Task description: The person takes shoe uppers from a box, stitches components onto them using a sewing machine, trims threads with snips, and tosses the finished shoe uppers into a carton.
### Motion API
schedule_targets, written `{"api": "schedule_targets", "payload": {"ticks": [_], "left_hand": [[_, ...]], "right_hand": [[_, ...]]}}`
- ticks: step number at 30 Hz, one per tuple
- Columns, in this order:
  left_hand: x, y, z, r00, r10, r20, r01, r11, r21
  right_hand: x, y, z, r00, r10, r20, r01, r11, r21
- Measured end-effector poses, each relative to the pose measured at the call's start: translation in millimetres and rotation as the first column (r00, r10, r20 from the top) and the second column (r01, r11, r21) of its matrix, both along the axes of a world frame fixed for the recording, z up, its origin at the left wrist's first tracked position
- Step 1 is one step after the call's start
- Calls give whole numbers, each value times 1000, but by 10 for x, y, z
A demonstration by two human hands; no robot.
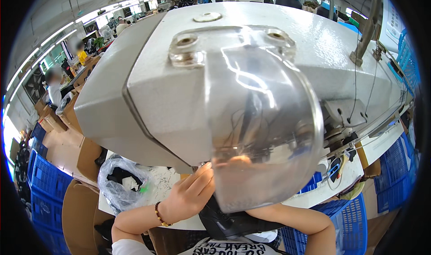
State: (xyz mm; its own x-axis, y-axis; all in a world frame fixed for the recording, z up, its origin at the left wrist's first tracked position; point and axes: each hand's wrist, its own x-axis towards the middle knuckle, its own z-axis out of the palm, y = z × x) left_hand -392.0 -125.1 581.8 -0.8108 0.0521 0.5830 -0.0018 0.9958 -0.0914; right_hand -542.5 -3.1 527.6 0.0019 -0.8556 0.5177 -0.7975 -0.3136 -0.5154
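My left hand [191,194], with a beaded bracelet at the wrist, reaches up under the head of a white sewing machine [166,107]. Its fingers are pressed together, the tips at the machine's underside beside a clear plastic guard [265,134]. What they pinch, if anything, is hidden. My right forearm [296,217] comes in from the lower right and passes behind the guard. Glare and blur there hide the right hand's fingers. A black, smooth piece like a shoe or shoe upper [224,223] lies between my forearms, below the guard, partly covered by it.
A clear plastic bag [119,183] with black and white pieces lies on the white table, left, among scattered scraps. Cardboard boxes [81,214] and blue crates [47,178] stand at left; another blue basket [350,223] stands at lower right. Thread runs down the machine's right side. People sit far left.
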Motion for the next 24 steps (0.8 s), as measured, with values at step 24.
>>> {"api": "schedule_targets", "payload": {"ticks": [24], "left_hand": [[26, -69, -73, 998, -17, 60, 22, 997, -78]], "right_hand": [[142, -190, -270, 962, -111, 249, 150, 978, -146]]}}
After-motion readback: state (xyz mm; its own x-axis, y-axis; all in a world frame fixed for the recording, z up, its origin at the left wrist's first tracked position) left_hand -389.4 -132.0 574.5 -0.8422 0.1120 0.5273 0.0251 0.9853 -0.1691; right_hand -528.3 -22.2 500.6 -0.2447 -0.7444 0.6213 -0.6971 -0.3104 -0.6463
